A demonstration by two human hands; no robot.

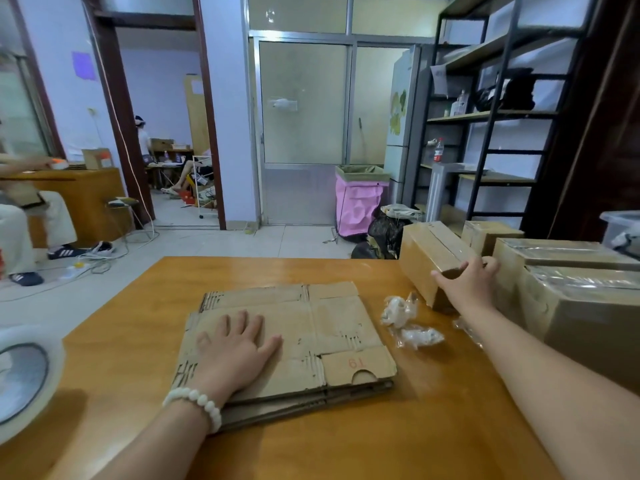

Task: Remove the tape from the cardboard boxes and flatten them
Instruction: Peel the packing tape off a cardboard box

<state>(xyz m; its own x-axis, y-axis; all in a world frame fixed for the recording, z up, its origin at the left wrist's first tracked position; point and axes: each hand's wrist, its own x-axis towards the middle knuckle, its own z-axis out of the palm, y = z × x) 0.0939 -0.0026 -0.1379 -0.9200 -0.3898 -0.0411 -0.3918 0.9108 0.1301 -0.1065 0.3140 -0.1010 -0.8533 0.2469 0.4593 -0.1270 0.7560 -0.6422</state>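
A stack of flattened cardboard boxes [332, 327] lies in the middle of the orange wooden table [398, 438]. My left hand [239, 348] rests flat on it, fingers spread. My right hand [467, 284] reaches to the right and grips the near top edge of a taped brown box [426, 258], thumb on its front, fingers over the top. Two crumpled wads of removed tape [408, 320] lie between the stack and that box. More taped boxes [581, 306] stand at the table's right side.
A large roll of clear tape [24, 379] sits at the left edge. Beyond the table are a tiled floor, a pink bin [360, 202], black bags, metal shelving [491, 116] on the right, and a seated person [24, 220] at far left.
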